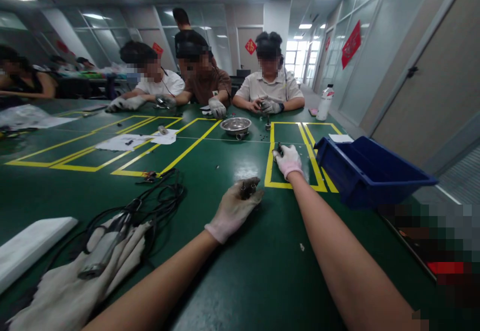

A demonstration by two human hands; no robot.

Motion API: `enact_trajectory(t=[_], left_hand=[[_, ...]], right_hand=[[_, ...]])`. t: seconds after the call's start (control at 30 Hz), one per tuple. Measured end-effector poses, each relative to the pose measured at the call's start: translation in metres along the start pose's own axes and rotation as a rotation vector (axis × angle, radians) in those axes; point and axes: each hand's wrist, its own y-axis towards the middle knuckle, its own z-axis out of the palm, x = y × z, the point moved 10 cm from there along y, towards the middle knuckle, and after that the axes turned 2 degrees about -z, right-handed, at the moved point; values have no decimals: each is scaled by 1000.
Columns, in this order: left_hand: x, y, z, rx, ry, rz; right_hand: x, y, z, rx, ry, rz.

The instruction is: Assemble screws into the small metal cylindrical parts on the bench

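My left hand (231, 210), in a soiled white glove, is raised at the middle of the green table. Its fingers curl around small dark metal parts (248, 188) with ring-like ends; their exact kind is unclear. Farther forward and to the right, my gloved right hand (290, 160) reaches over the yellow-taped rectangle (268, 171). Between its thumb and fingers shows a small dark piece (279, 149), too small to name. Beyond the hands stands a shiny metal bowl (235, 125), with a short metal cylinder (240, 136) lying against its near side.
To the right, a blue plastic bin (371, 176) sits at the table edge. At left lie a cylindrical corded tool (101, 253), spare gloves (56, 291), black cables (168, 196) and a white block (35, 243). Co-workers sit across the table; a bottle (325, 103) stands far right.
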Motion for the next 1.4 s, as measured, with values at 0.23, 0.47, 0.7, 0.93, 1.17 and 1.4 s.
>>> enact_trajectory(t=[0.23,0.47,0.7,0.93,1.17,1.4], left_hand=[[0,3,-2,9,239,7],[-3,1,5,7,305,-7],[-5,4,15,33,290,-2],[-4,9,20,26,301,-20],[-2,19,12,-11,301,15],[-8,22,7,-28,332,49]], right_hand=[[-9,40,16,-4,14,4],[-15,76,29,-22,27,-28],[-21,117,49,-49,65,-78],[-26,149,69,-62,118,-85],[-29,175,82,-30,185,0],[-21,192,89,-37,211,39]])
